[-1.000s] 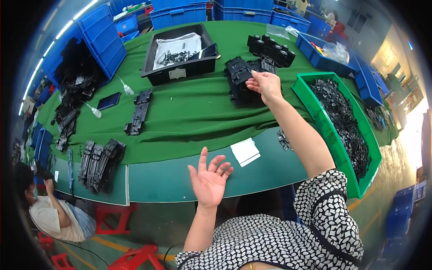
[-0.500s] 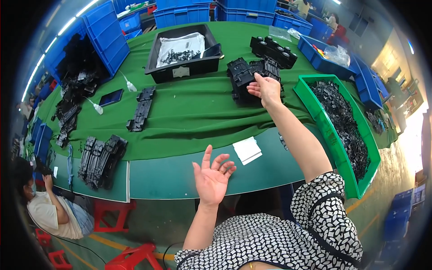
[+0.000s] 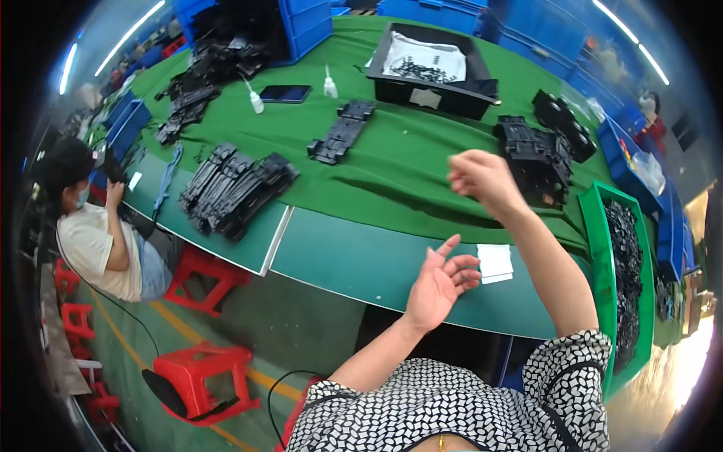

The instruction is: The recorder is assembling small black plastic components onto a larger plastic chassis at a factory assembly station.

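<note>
1. For good handling, I judge that each black moulded part in the stack [image 3: 531, 151], at the far right of the green cloth [image 3: 410, 162], should be held by its solid outer edges, sparing the fine clips.
2. One part should be lifted straight up at a time, since the uneven pile seems likely to snag or slide; a second hand underneath would steady it.
3. The single black part [image 3: 340, 134] lies flat near the middle of the cloth, well apart from the stack; laying others flat with similar space around them would probably protect their thin details.
4. The right hand [image 3: 486, 179] is just left of the stack and apart from it, fingers curled inward with the tips drawn close. No part shows in it; whether something tiny is pinched, I cannot tell.
5. The left hand [image 3: 443, 290] is palm up, fingers loosely spread and slightly bent, holding nothing visible. It sits over the near edge of the table, just left of the white card [image 3: 495, 262].
</note>
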The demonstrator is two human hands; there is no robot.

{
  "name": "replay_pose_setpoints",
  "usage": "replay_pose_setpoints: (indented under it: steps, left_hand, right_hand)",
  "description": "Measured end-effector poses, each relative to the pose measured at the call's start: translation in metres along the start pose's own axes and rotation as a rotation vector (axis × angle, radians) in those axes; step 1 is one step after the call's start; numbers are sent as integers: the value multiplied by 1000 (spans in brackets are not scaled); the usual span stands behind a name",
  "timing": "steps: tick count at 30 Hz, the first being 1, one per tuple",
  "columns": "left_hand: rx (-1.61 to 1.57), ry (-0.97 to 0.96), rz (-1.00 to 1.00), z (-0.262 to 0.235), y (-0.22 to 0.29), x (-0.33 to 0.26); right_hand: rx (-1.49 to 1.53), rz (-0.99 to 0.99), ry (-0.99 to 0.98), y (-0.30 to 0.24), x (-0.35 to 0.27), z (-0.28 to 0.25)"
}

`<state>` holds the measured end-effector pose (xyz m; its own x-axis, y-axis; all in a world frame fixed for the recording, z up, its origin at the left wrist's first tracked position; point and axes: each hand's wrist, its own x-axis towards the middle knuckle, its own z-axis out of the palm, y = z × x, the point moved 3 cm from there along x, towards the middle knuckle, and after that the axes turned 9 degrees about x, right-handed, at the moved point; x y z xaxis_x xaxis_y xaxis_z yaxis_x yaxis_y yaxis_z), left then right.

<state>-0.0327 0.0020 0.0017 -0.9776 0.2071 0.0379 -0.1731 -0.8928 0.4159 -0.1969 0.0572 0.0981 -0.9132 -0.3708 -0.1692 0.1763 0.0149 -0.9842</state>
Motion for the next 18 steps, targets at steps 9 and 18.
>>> replay_pose_setpoints:
  steps: [9,18]
  left_hand:
    - [1,-53,1,7,1,0]
    - [13,-58,16,5,1,4]
  right_hand:
    - [-22,123,-122,48,117,147]
    - [181,105,-69,49,110,143]
